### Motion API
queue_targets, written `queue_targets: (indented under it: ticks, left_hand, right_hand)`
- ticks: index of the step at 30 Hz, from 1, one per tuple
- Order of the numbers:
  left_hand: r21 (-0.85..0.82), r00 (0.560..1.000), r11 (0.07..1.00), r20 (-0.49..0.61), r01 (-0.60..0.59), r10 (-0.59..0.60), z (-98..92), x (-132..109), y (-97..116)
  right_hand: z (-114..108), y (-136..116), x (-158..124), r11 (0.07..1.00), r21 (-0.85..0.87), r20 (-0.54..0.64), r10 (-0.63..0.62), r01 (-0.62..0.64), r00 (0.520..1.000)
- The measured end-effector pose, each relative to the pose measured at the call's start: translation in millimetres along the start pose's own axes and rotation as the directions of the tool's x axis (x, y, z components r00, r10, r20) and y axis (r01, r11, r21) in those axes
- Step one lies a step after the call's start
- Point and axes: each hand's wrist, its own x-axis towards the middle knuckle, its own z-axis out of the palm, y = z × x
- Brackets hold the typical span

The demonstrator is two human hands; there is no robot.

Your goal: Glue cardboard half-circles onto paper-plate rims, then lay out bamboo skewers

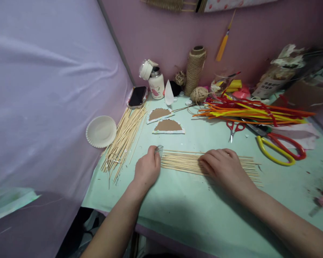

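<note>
Several thin wooden sticks (183, 161) lie side by side in a flat row on the pale green table. At the row's left end my left hand (148, 165) is closed, thumb against fingers, on a small clear piece (159, 149) that looks like plastic or tape. My right hand (223, 165) rests over the right part of the row, its fingers together and bent down onto the sticks; whether it grips any is hidden. Beyond the row are two half-round brown pieces (168, 125) (159, 114) with pale edges.
A loose stick pile (129, 130) and a white fluted dish (101, 131) are at the left. Behind stand a phone (137, 96), an open bottle (157, 86) and a twine spool (195, 70). Colored pipe cleaners (247, 111), red scissors (233, 129) and yellow-red scissors (278, 154) lie right.
</note>
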Motion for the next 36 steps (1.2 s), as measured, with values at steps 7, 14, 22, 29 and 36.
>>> queue_targets:
  ticks: [7, 14, 22, 29, 36]
  left_hand:
    - [0.007, 1.0, 1.0, 0.003, 0.014, -0.014, -0.4, -0.3, 0.3]
    - [0.011, 1.0, 1.0, 0.01, 0.006, -0.006, -0.7, 0.2, 0.3]
    - [0.009, 1.0, 1.0, 0.012, 0.009, -0.01, -0.5, 0.4, 0.6]
    - [0.01, 1.0, 1.0, 0.023, 0.018, -0.018, 0.3, 0.7, 0.7]
    - [0.008, 1.0, 1.0, 0.008, -0.007, 0.007, 0.8, 0.4, -0.2]
  right_hand:
    - [-7.7, 3.6, 24.7, 0.983, -0.144, 0.154, -0.09, 0.113, 0.984]
    - [-4.0, 2.0, 23.5, 0.977, -0.173, 0.191, -0.094, 0.128, 0.977]
    - [-5.6, 1.2, 24.7, 0.971, -0.197, 0.221, -0.09, 0.135, 0.971]
    - [-1.3, 0.0, 25.4, 0.961, -0.23, 0.199, -0.105, 0.15, 0.974]
    - [3.2, -5.3, 27.8, 0.967, -0.214, 0.199, -0.098, 0.141, 0.975]
